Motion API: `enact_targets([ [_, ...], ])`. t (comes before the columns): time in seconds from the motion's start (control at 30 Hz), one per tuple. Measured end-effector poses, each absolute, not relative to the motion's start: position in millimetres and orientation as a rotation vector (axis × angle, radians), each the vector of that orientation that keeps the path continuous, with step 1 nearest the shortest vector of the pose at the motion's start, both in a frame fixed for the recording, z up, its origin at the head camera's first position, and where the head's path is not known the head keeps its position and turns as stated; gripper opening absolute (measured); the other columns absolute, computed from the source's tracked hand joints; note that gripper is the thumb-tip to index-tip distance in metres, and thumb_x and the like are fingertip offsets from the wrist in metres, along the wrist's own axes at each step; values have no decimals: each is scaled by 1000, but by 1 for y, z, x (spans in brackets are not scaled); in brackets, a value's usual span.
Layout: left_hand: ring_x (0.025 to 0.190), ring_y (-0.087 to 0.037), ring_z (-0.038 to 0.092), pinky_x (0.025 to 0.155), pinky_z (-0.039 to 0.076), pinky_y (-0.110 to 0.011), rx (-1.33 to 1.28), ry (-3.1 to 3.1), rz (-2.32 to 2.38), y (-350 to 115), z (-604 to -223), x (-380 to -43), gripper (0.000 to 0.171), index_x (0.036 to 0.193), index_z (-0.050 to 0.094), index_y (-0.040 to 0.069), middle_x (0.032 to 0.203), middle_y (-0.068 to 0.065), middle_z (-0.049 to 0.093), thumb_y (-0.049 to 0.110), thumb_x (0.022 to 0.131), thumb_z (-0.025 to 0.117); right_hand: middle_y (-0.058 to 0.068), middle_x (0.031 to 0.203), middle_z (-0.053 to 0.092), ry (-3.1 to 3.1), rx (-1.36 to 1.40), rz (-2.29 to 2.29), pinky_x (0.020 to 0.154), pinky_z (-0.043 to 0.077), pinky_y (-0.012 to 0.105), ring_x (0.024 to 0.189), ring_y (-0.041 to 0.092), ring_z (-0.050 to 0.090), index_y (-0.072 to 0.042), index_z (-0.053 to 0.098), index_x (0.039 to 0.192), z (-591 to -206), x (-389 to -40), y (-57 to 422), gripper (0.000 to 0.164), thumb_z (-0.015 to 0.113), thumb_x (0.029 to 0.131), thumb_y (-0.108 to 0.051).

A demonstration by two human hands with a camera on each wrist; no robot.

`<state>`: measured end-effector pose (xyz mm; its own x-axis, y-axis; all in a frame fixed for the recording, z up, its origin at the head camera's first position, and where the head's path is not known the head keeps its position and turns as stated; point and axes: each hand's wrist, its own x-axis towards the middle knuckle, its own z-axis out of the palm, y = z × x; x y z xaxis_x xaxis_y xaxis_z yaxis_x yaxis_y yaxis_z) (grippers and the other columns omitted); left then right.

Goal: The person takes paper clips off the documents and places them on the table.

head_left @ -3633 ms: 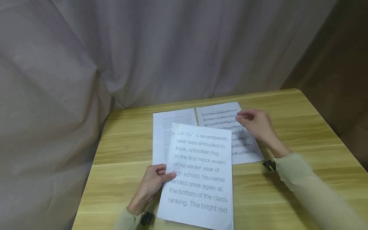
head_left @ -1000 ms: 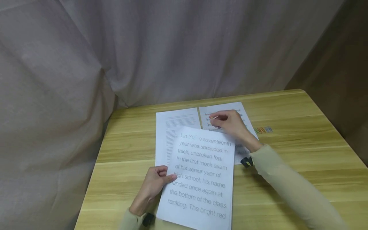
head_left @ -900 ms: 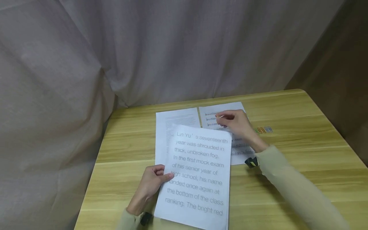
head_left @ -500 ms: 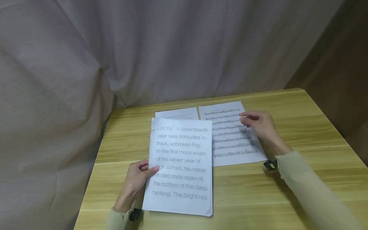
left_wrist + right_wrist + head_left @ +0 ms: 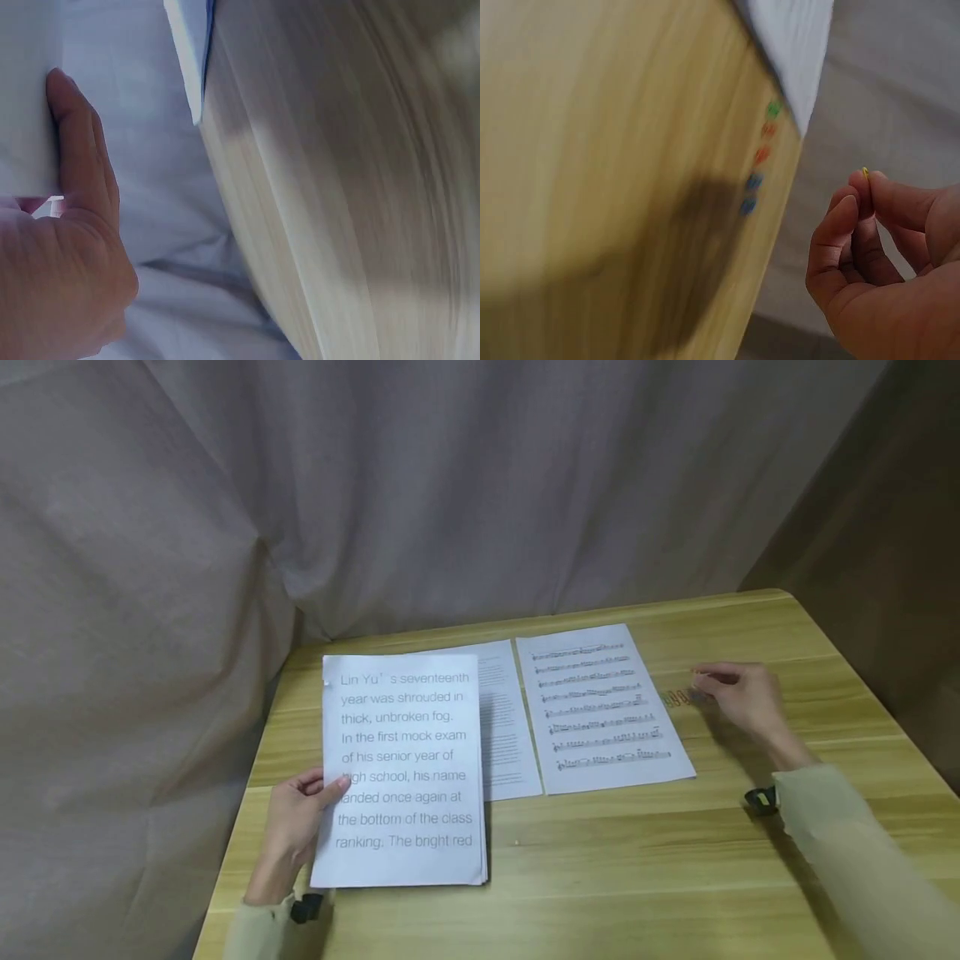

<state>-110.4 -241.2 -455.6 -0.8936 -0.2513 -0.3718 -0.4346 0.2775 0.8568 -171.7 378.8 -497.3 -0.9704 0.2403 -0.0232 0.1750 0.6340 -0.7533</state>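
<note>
My left hand (image 5: 296,814) grips a stack of printed sheets (image 5: 405,760) by its left edge, thumb on top and fingers behind, raised over the table. Large text covers the top sheet, and a small notch shows near its upper left corner. Out to the right, my right hand (image 5: 746,697) pinches a small yellow paper clip (image 5: 865,172) between thumb and forefinger, above the table. Below that hand lies a row of coloured paper clips (image 5: 761,155), green, orange-red and blue, partly covered by the hand in the head view.
A sheet of music (image 5: 600,710) lies on the wooden table (image 5: 600,868), between the stack and the clips. Beside it, a text sheet (image 5: 510,727) is partly hidden under the raised stack. A grey curtain (image 5: 480,493) hangs behind the table.
The yellow clip, earlier on the stack's upper left corner, is now in my right hand, which has moved right, away from the stack. My left hand has carried the stack leftward.
</note>
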Motion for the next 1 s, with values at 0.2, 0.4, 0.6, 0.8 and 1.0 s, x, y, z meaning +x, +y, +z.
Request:
enact_targets([
  [0.2, 66, -7, 74, 61, 62, -24, -716, 2396, 1659, -263, -450, -115, 47, 140, 63, -10, 76, 15, 75, 11, 101, 78, 32, 137, 69, -2853, -341, 1131, 101, 57, 47, 128, 50, 66, 3, 73, 133, -506, -174, 400, 36, 67, 110, -25],
  [0.4, 64, -6, 73, 60, 62, -24, -784, 2395, 1669, -281, -450, -123, 48, 142, 62, -9, 73, 17, 74, 12, 102, 78, 36, 142, 65, -2960, -368, 1097, 110, 45, 73, 133, 58, 59, 4, 71, 134, -515, -178, 416, 39, 63, 111, -27],
  [0.6, 66, -3, 73, 62, 61, -22, -819, 2417, 1640, -300, -459, -131, 53, 147, 59, -9, 73, 19, 73, 15, 103, 76, 37, 139, 65, -2984, -363, 1039, 110, 43, 72, 131, 59, 58, 6, 72, 129, -526, -181, 420, 35, 65, 109, -22],
  [0.8, 67, -4, 72, 62, 60, -22, -852, 2442, 1637, -317, -459, -145, 50, 144, 61, -8, 73, 18, 72, 15, 103, 77, 36, 138, 67, -2963, -392, 1052, 112, 44, 71, 133, 58, 58, 6, 73, 129, -532, -182, 419, 34, 65, 109, -22],
  [1.0, 72, -5, 69, 65, 60, -23, -878, 2460, 1544, -335, -458, -160, 56, 150, 58, -6, 86, 12, 70, 22, 105, 75, 36, 136, 68, -2942, -370, 1036, 108, 46, 68, 131, 57, 60, 5, 74, 126, -535, -183, 418, 30, 67, 107, -17],
])
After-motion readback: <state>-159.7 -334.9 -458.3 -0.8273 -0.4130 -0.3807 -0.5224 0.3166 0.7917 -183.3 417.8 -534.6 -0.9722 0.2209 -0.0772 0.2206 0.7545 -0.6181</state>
